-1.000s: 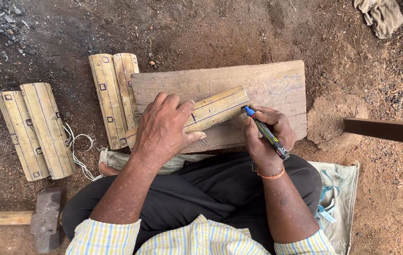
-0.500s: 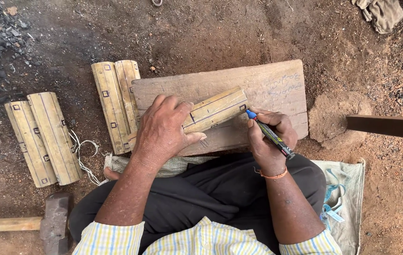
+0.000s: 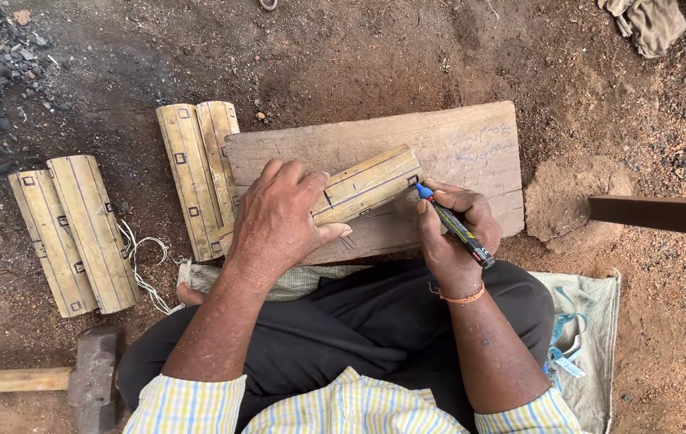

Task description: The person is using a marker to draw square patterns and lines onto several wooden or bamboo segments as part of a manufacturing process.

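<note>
We see a split bamboo piece [image 3: 363, 186], pale yellow, curved and ruled with dark lines, lying on a weathered wooden plank [image 3: 455, 145] set on the dirt ground. Its long axis runs from lower left up to the right. The left hand [image 3: 279, 221] presses flat over its near end, hiding that part. The right hand [image 3: 449, 233] is clamped around a marker pen [image 3: 454, 225], blue tip touching the bamboo's right end. Similar bamboo pieces [image 3: 198, 173] lie left; a hammer [image 3: 90, 378] is cut off at the frame edge.
</note>
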